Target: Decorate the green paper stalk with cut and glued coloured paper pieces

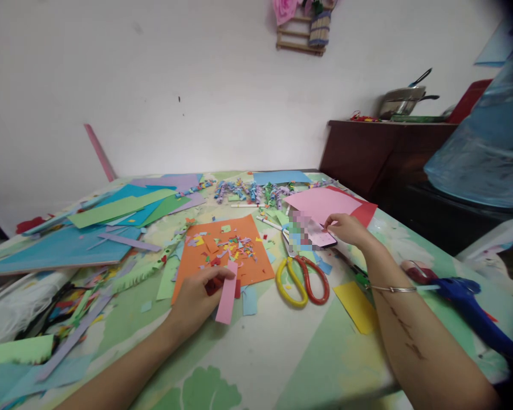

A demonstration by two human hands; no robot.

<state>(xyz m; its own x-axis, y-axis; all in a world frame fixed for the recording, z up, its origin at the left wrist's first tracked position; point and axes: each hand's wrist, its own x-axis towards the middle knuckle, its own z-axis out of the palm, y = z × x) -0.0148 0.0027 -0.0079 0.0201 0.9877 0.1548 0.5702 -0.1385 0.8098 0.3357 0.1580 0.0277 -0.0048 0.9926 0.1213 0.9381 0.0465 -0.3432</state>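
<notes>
My left hand (196, 299) is closed on a pink paper strip (227, 299), with small red scraps under the fingers, at the near edge of an orange sheet (256, 265) strewn with coloured paper bits. My right hand (346, 228) rests further right, fingertips touching a phone (320, 234) that lies on the table; its fingers are bent over the screen. A thin bangle sits on that wrist. Scissors (301, 279) with yellow and red handles lie between the two hands.
Blue, green and purple paper sheets (111, 219) pile up at the left. Pink and red sheets (325, 202) lie beyond the phone, a yellow square (359, 307) nearer. A blue glue gun (465, 302) lies at right. Curled paper strips (252, 191) and markers lie at the back.
</notes>
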